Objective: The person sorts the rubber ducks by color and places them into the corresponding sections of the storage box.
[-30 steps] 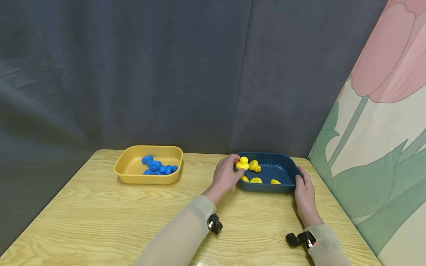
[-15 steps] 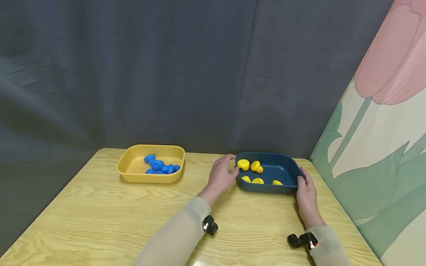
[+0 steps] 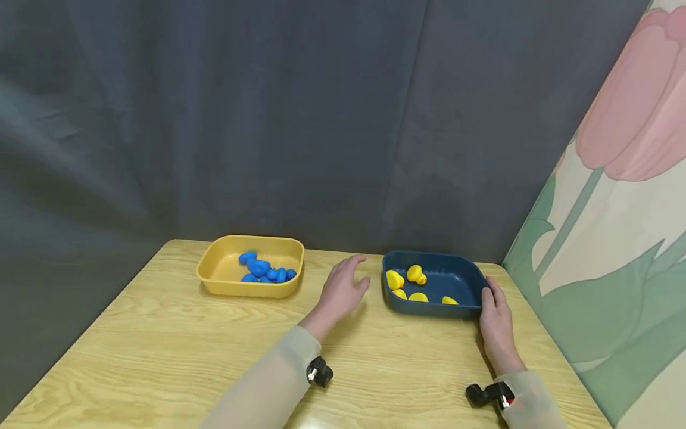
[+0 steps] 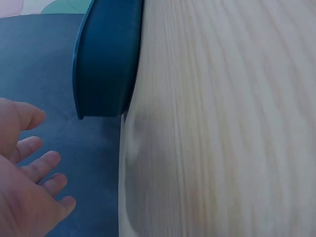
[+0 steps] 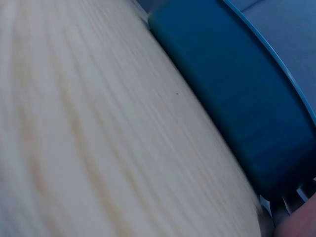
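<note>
Over the table between the two trays hovers my left hand (image 3: 343,290), empty, its thumb and fingers spread apart. In the left wrist view the left fingers (image 4: 42,168) are apart from the tray wall. My right hand (image 3: 496,325) holds the right end of the dark blue tray (image 3: 455,262), its thumb near the front corner; part of its grip is hidden. Inside that tray lie several yellow rubber ducks (image 3: 415,274). One duck (image 3: 394,280) lies at the left wall, tipped over. The right wrist view shows mostly the tray's outer wall and a bit of the hand.
A yellow tray (image 3: 220,287) holding several small blue figures (image 3: 259,268) stands to the left on the wooden table (image 3: 177,351). A dark curtain (image 3: 278,119) hangs behind. A flower-patterned panel (image 3: 616,268) borders the right side.
My left hand let go of a yellow duck at the tray's left end and drew away leftward. The duck toppled and settled in the tray. My right hand stayed at the tray.
</note>
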A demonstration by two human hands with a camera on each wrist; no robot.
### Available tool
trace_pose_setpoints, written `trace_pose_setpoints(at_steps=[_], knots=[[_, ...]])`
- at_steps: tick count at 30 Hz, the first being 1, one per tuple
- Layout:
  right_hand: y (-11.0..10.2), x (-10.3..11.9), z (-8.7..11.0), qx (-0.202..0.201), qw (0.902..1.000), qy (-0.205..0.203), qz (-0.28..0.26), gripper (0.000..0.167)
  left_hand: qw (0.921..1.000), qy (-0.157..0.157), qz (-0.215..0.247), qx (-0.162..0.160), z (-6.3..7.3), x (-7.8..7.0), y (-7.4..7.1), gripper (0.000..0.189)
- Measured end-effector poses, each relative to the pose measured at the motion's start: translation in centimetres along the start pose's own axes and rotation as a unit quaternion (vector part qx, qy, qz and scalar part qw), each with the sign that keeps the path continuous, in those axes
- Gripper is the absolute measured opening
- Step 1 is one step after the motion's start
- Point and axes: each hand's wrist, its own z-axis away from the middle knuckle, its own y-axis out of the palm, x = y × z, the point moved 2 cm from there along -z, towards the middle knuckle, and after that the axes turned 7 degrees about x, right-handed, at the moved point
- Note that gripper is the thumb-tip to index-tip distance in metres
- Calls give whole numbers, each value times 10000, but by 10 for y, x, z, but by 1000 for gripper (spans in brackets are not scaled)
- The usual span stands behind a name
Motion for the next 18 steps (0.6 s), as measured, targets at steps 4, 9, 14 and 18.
trace_pose_setpoints(at_steps=[4,9,14,18], knots=[[3,7,4,12,10000,-2,42,66,10000,3,-7,85,6,-1,-12,51],[12,12,3,277,9996,-41,85,68,9999,21,-97,83,8,0,-17,51],[20,16,1,391,9991,-84,131,70,9997,142,-199,24,8,-1,-22,52],[22,16,-2,413,9990,-107,166,70,9988,278,-391,-15,5,1,-24,53]])
